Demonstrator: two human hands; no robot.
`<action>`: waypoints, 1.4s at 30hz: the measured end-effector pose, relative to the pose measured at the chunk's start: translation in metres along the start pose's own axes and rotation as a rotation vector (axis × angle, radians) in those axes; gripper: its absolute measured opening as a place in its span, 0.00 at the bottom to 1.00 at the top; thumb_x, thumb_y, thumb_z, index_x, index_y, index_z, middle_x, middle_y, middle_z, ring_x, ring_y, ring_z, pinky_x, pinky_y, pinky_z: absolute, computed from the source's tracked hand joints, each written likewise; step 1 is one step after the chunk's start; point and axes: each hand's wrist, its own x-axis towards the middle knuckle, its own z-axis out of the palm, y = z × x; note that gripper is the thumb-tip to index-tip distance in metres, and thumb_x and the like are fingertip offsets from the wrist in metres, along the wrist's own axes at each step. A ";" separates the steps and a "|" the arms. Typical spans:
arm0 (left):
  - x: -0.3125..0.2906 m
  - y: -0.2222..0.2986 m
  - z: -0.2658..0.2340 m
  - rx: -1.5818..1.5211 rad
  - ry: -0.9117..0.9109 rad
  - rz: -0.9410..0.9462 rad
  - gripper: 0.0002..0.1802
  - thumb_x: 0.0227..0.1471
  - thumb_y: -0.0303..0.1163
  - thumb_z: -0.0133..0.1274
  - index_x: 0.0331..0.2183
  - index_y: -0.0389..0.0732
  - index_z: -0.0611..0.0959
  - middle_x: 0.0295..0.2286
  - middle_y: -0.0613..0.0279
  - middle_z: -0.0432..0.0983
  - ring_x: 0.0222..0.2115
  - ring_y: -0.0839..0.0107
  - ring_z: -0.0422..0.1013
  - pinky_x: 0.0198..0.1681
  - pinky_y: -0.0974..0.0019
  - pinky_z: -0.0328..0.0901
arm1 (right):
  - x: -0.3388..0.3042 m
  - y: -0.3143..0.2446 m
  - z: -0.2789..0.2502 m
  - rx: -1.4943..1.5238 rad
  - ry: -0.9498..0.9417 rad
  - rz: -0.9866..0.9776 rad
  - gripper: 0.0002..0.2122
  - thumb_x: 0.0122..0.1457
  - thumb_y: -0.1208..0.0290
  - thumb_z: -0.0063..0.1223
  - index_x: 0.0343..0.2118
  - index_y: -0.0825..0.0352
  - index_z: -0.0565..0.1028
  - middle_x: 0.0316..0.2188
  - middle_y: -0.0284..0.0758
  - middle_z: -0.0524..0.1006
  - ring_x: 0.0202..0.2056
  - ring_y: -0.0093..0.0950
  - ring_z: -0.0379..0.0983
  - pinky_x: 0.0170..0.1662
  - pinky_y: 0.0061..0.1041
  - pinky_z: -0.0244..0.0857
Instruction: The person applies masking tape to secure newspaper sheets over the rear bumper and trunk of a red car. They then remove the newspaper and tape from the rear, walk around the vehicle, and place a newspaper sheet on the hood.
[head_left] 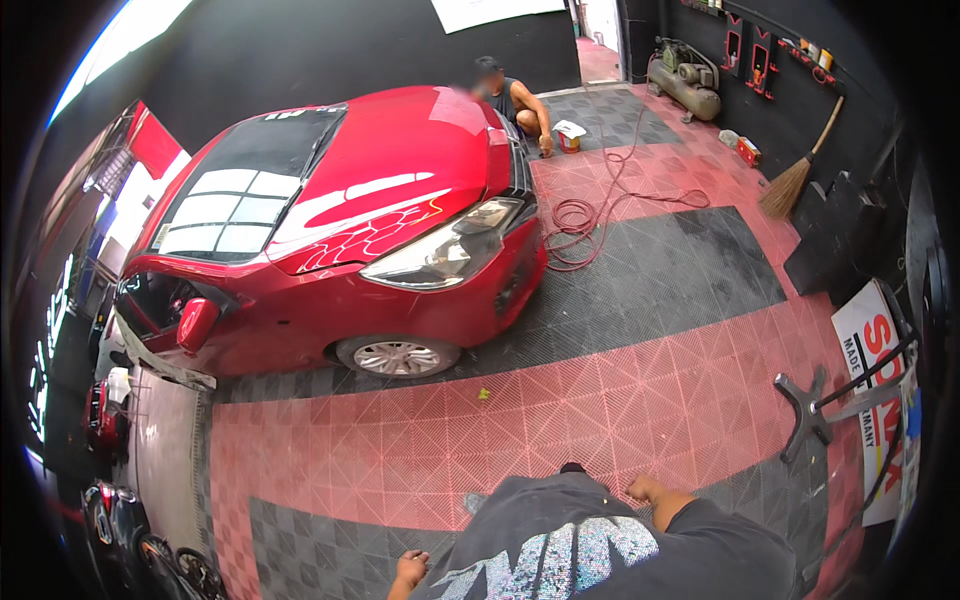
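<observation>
My left hand (411, 567) hangs low beside my dark shirt, its fingers loosely curled, with nothing showing in it. On the other side, my right hand (647, 488) is held out from my body above the red floor tiles, fingers curled in, also with nothing visible in it. Neither hand touches anything that I can see. Ahead of me stands a red car (400, 250) with its front pointing right. Its front wheel (397, 357) and headlight (447, 247) face my side. A dark shoe tip (572, 467) pokes out beyond my shirt.
A person (520, 105) crouches at the car's far front corner by a small bucket (569, 137). A red hose (580, 222) lies coiled on the floor. To the right are a broom (800, 165), a compressor (685, 80), a sign board (870, 390) and a black stand base (803, 410).
</observation>
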 end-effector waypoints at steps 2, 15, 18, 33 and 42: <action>-0.006 0.013 -0.004 -0.006 -0.014 -0.038 0.24 0.57 0.33 0.63 0.52 0.32 0.79 0.26 0.57 0.81 0.21 0.70 0.73 0.23 0.64 0.69 | -0.002 -0.005 -0.024 -0.097 0.110 -0.034 0.23 0.58 0.52 0.57 0.48 0.65 0.82 0.48 0.44 0.82 0.48 0.41 0.80 0.53 0.38 0.72; 0.015 0.030 0.032 -0.086 -0.084 0.087 0.15 0.60 0.31 0.57 0.48 0.38 0.85 0.21 0.67 0.74 0.19 0.76 0.68 0.19 0.67 0.65 | -0.016 -0.081 -0.088 0.337 0.367 -0.143 0.18 0.58 0.60 0.60 0.47 0.66 0.82 0.42 0.45 0.84 0.45 0.39 0.81 0.50 0.34 0.73; -0.015 0.026 0.038 -0.038 -0.038 0.061 0.13 0.62 0.30 0.55 0.46 0.39 0.87 0.22 0.66 0.76 0.19 0.76 0.70 0.19 0.68 0.65 | 0.000 -0.065 -0.066 0.230 0.314 -0.163 0.18 0.58 0.60 0.60 0.47 0.65 0.82 0.42 0.45 0.84 0.45 0.39 0.81 0.51 0.34 0.73; -0.020 -0.147 0.060 0.100 0.009 0.026 0.09 0.57 0.30 0.59 0.39 0.38 0.89 0.31 0.58 0.84 0.28 0.69 0.79 0.31 0.61 0.73 | -0.018 -0.066 -0.061 0.162 0.346 -0.149 0.18 0.58 0.58 0.61 0.46 0.63 0.83 0.42 0.45 0.84 0.45 0.39 0.81 0.51 0.36 0.73; -0.051 -0.096 0.043 -0.322 0.008 0.005 0.22 0.62 0.32 0.55 0.56 0.35 0.79 0.28 0.54 0.83 0.23 0.70 0.77 0.26 0.66 0.71 | -0.045 -0.035 -0.022 0.162 0.325 -0.127 0.17 0.56 0.59 0.61 0.46 0.63 0.83 0.44 0.46 0.83 0.47 0.40 0.80 0.52 0.37 0.72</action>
